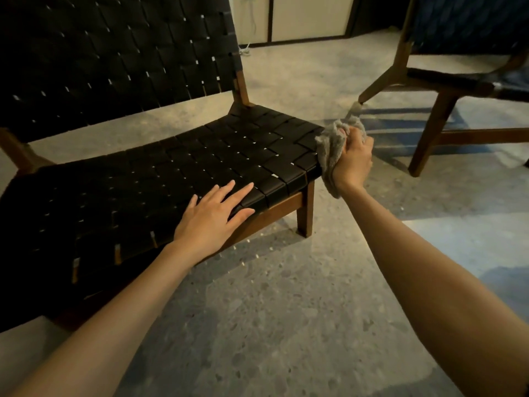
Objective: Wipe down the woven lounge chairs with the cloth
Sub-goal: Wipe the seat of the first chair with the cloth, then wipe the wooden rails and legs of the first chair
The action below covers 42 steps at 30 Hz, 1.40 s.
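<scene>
- Fingers [356, 137] of the right hand [353, 161] are curled tight round a bunched grey cloth [327, 151], pressing it against the right side edge of the seat, near the front corner.
- Fingers [229, 193] of the left hand [211, 216] lie straight and slightly spread. The palm rests flat on the seat's front edge and grips nothing.
- Both hands are on the near woven lounge chair [171, 167], which is low, with black straps over a brown wooden frame. Its backrest rises at the upper left.
- A second chair [458, 78] of the same kind stands well apart at the upper right.
- Both chairs stand on a speckled grey floor [286, 310].
- Pale panels [309, 15] line the far wall, with a white cord [253, 24] hanging beside them.
</scene>
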Each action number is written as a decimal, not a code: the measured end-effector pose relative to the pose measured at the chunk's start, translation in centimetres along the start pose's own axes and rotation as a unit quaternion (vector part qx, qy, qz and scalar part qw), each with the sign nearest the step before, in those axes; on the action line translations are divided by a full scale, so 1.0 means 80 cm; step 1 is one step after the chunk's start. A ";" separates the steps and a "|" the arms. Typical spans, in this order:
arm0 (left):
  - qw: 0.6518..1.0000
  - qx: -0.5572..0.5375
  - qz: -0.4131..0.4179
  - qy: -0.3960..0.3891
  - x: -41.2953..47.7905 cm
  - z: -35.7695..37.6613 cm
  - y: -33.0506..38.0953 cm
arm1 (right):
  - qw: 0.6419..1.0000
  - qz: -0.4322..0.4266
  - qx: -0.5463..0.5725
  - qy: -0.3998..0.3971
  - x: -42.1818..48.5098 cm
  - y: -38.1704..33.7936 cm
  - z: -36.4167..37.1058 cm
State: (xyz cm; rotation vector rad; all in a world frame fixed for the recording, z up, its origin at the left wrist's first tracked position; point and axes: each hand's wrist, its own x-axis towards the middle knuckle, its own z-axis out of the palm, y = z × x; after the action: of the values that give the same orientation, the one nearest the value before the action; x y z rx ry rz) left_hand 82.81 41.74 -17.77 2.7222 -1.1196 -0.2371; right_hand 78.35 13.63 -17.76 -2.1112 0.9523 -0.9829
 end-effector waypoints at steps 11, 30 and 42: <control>0.978 0.133 0.072 0.142 -0.011 0.012 0.008 | 0.991 0.041 0.083 0.095 -0.054 0.003 0.007; 0.816 -0.578 -0.009 -0.016 -0.033 0.156 0.024 | 0.914 0.086 0.207 -0.338 -0.242 0.024 -0.021; 0.710 -0.683 -0.171 0.013 -0.060 0.183 -0.040 | 0.848 0.134 0.171 -0.483 -0.310 0.005 0.028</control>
State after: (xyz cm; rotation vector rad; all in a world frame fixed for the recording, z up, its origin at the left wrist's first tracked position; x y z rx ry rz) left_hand 78.38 45.71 -32.34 1.4625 -0.1233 -0.7135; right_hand 68.57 33.84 -28.48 -1.7376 0.4610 0.1154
